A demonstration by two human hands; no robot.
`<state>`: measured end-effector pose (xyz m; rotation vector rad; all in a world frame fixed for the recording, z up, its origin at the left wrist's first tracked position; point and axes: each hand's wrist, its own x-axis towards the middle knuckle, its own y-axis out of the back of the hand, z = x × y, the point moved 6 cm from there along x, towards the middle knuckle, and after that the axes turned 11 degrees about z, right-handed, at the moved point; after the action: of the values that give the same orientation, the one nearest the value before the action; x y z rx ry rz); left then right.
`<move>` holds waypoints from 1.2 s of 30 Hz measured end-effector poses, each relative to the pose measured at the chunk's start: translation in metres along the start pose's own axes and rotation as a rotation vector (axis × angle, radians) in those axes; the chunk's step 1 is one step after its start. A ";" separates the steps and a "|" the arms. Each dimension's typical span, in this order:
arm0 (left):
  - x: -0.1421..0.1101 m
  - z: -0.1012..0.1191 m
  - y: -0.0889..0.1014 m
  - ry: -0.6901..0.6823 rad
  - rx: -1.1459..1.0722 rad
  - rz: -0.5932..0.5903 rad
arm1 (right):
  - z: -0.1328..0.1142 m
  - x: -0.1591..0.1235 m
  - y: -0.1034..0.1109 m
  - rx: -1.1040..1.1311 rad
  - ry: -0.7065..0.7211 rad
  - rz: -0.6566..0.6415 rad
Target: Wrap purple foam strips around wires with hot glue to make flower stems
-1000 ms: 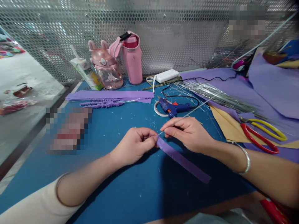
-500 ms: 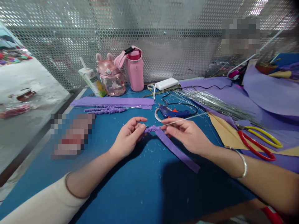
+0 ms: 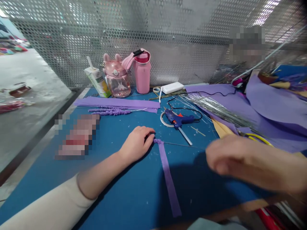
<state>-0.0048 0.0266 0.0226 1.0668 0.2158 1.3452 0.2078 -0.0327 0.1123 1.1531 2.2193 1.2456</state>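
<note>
My left hand rests on the blue mat, fingers curled, pinching the rolled top end of a purple paper strip. The strip lies flat and runs toward me. A thin wire runs right from that rolled end. My right hand hovers above the mat to the right, blurred by motion, away from the strip; its fingers cannot be made out. A blue glue gun lies just beyond the strip.
Purple paper strips and finished purple sprigs lie at the back left. A drink carton, pink bottles, a white power bank, wire bundle, purple sheets and yellow-handled scissors surround the mat. Perforated metal screen behind.
My right hand let go of the strip and wire and swung out to the right. The strip dropped flat and now points toward me. My left hand stayed at the rolled end.
</note>
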 end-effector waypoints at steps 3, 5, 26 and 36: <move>-0.002 -0.005 0.001 0.034 -0.022 0.038 | 0.035 0.047 0.017 -0.240 0.014 0.224; -0.002 -0.007 0.004 0.050 -0.011 0.075 | 0.061 0.072 0.016 -0.409 0.044 0.294; 0.035 0.031 -0.042 -0.318 0.403 -0.140 | 0.136 0.087 -0.003 -0.135 -0.017 0.469; 0.034 0.017 0.000 -0.163 0.205 0.048 | 0.106 0.061 0.019 0.280 -0.145 0.418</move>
<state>0.0159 0.0475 0.0468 1.3552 0.2114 1.2910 0.2463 0.0785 0.0750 1.8284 2.1586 0.9664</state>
